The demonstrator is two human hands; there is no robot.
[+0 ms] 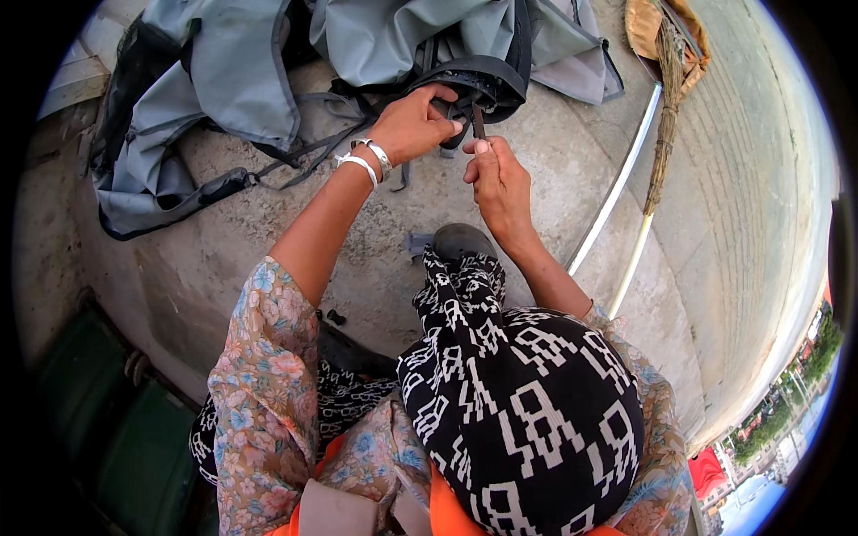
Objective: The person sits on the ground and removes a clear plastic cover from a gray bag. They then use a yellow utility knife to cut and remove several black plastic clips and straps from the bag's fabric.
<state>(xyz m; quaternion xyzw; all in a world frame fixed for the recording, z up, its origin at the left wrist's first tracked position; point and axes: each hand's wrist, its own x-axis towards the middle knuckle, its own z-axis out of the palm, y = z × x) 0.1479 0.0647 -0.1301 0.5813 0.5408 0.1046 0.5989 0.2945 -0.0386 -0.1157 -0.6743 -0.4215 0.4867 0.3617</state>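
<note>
My left hand (413, 127), with a white band and a bracelet at its wrist, is closed on the black edge (460, 73) of a crumpled grey fabric cover (380, 40). Just to its right, my right hand (502, 183) grips a narrow dark blade (479, 123), thumb along it. The blade's tip points away from me, toward the black edge; whether they touch I cannot tell. Black straps (326, 134) trail from the cover over the concrete.
On the right lie a straw broom (666, 116) with a pale handle, a long white pole (617, 183) and an orange-brown cloth piece (693, 45). A dark green bench or crate (134, 438) stands lower left. My patterned knee (527, 411) is raised in front.
</note>
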